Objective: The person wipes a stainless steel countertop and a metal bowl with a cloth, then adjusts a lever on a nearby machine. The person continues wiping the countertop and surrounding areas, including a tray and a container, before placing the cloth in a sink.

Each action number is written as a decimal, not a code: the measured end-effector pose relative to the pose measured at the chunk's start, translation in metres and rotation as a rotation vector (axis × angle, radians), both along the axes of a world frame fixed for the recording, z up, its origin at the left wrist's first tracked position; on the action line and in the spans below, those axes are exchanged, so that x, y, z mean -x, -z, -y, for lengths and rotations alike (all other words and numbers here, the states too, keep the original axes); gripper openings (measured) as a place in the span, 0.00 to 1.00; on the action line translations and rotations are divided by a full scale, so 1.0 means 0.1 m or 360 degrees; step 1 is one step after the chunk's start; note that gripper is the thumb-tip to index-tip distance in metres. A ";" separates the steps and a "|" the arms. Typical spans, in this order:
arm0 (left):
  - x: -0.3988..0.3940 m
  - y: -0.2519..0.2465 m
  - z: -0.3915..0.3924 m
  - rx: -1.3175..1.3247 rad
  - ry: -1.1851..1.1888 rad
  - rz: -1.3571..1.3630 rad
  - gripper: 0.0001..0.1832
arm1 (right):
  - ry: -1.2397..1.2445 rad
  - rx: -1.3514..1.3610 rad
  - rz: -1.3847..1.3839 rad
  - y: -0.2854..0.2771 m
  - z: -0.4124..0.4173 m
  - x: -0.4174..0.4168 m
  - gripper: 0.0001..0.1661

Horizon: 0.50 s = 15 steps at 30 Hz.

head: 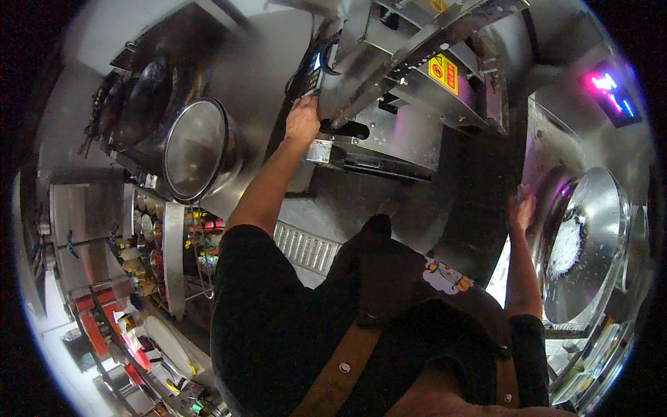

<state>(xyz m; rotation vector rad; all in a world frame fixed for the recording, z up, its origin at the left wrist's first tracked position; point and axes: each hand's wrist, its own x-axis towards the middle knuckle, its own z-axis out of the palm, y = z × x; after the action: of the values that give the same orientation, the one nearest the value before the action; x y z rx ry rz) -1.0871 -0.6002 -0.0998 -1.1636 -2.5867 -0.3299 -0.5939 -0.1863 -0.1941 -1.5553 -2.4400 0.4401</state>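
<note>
My left hand [305,119] reaches up to the lower end of a dark keypad unit [314,78] with a lit display and small buttons. Its fingers meet the unit's edge, but whether they grip it or only touch it cannot be made out. Right beside that hand stands a stainless steel machine [401,135] with a slotted front plate. My right hand [521,208] is blurred, out to the right, just left of a wide steel bowl [599,224]. A heap of white, granular-looking material [568,247] lies in the bowl. Nothing is visible in the right hand.
A round metal vessel [195,148] stands left of my left arm, with a blackened wok-like pan [148,104] behind it. A metal floor grate [306,247] lies below. Several seasoning containers [148,224] fill a left-hand rack. A yellow warning label [443,74] marks the machine; an illuminated panel [609,94] glows at right.
</note>
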 end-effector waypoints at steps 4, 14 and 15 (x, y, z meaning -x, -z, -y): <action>-0.06 -0.02 -0.03 0.0054 -0.0056 0.0024 0.24 | -0.0018 0.0073 -0.0087 0.08 -0.07 -0.07 0.45; -0.84 -0.56 -0.13 -0.0619 -0.0031 0.0325 0.23 | 0.0122 -0.0107 -0.0113 0.04 0.13 0.05 0.39; -0.90 -0.54 -0.14 -0.0641 0.0046 0.0189 0.24 | 0.0072 -0.0191 -0.0107 0.08 0.10 0.00 0.37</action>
<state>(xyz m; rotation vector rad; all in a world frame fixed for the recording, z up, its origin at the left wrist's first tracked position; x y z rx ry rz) -0.9971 -0.5858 -0.0458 -1.0594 -2.4400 -0.9028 -0.5937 -0.1968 -0.2021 -1.5176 -2.3305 0.3260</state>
